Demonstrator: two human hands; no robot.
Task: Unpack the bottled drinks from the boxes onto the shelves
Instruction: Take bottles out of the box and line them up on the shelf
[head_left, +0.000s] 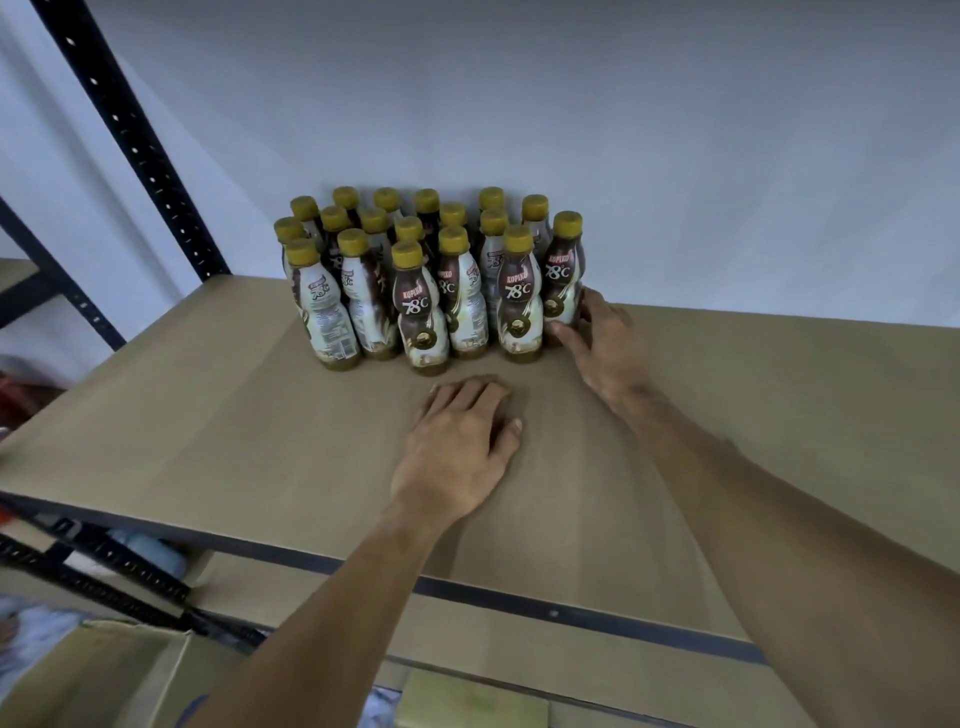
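Several brown-and-white coffee bottles with yellow caps (421, 291) stand in a cluster at the back of the tan shelf board (208, 415), against the white wall. My right hand (602, 343) is at the cluster's right side, thumb and fingers around the base of the rightmost bottle (563, 280). My left hand (457, 441) lies palm down on the shelf in front of the bottles, fingers loosely bent, holding nothing.
A black perforated upright (130, 140) rises at the left of the shelf. The shelf's dark metal front rail (571, 613) runs below my arms. An open cardboard box (104, 670) sits low at the bottom left, with a lower shelf level beneath.
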